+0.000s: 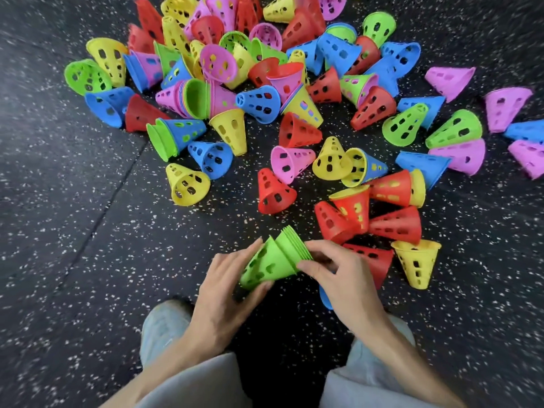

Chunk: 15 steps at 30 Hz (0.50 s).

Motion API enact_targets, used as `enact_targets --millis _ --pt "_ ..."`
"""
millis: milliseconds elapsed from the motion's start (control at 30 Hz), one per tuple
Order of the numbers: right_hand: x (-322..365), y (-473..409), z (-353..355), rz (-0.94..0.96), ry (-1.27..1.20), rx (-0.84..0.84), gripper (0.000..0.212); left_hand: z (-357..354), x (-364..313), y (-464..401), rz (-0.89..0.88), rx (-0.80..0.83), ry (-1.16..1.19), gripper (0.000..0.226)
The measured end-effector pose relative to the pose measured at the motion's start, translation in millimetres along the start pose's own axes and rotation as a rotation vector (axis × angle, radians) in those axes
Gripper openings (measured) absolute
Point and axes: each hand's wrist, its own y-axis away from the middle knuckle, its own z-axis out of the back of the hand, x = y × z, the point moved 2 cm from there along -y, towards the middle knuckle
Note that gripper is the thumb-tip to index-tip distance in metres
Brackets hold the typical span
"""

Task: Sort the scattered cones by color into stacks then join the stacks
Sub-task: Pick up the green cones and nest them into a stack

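While the big heap is barely touched, one green stack is already in hand.

Green stack: a nested run of green cones (273,260) is held above the floor just in front of the person's knees, narrow end pointing toward the left hand, wide rims toward the right.

Left hand: the left hand (226,287) cradles the narrow end from below and the side, fingers curved along the cone wall; its grip is loosely wrapped, not clenched.

Right hand: the right hand (338,278) has its fingertips pinching the rims at the wide end, thumb on the near side; that grip is closed on the stack and holds nothing else.

Done so far: I judge only the green sorting has begun; several rims show in the stack, though I cannot count them exactly.

Greens left: loose green cones (404,125) lie among the scatter to the right, and another green one (85,76) sits at the far left edge of the heap.

Other colours: red cones (394,223) cluster just beyond the right hand, a yellow cone (416,263) stands near them, and blue (259,103) and pink (290,163) ones lie mixed through the pile, some nested in mismatched colours.

Hidden: a blue cone (325,297) peeks out under the right wrist; little of it shows.

Floor: dark speckled rubber floor (88,231) carries everything.

Remaining: by my reckoning nearly all sorting, and all the joining of stacks, is still ahead.
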Motion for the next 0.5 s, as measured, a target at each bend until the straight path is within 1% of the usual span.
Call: enact_targets --millis 67,133,233,367,500 --pt "-2 0 -8 -0.003 0.019 0.016 0.025 -2 0 -1 -0.007 0.036 -0.010 0.061" --pt "-4 -1 -12 -0.007 0.046 0.009 0.020 -3 1 -1 0.035 0.056 0.007 0.060" --pt "-4 -3 -13 -0.002 0.058 0.029 0.019 -4 4 0 0.101 0.070 0.044 0.060" --pt "-3 -3 -13 0.012 0.133 0.062 0.018 -5 3 -1 0.103 0.118 0.093 0.072" --pt "-1 -1 -16 0.080 0.242 0.109 0.016 -6 1 -1 0.083 0.154 0.106 0.080"
